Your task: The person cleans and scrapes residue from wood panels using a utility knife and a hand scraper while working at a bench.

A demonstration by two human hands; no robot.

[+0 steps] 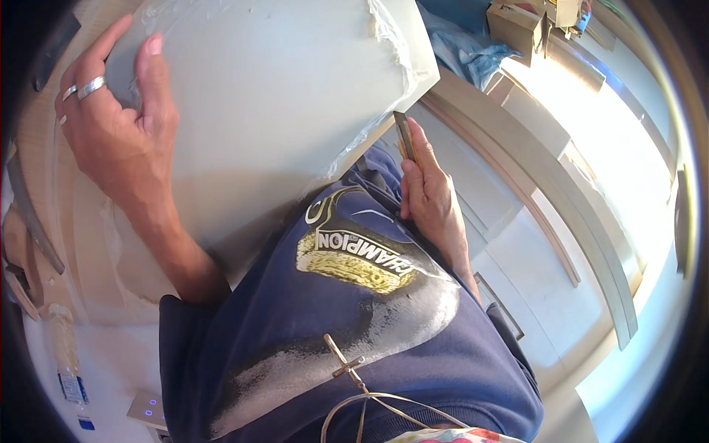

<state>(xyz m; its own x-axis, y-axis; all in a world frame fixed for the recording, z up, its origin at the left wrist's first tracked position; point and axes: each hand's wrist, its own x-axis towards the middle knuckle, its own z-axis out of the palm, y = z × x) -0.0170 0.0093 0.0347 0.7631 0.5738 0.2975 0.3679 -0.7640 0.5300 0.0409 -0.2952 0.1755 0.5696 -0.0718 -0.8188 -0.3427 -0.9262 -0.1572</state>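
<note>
A large pale grey-white panel [251, 96] lies in front of me, with crumpled clear plastic film [390, 40] along its right and near edges. My left hand [122, 122], with rings on its fingers, rests at the panel's left side. Its thumb and fingers are apart, and it holds nothing. Close by the panel's right corner, my right hand [428, 181] is closed round a slim, flat, dark tool with a yellow side [404, 136]. The tool's tip points up toward the panel's edge; I cannot tell whether they touch.
A wooden surface [85, 214] lies under the panel at left. A plastic bottle [68, 354] is at lower left. Cardboard boxes [517, 29] and blue plastic sheeting [461, 48] are at upper right. Long pale strips [554, 173] curve along the right, beside bright light.
</note>
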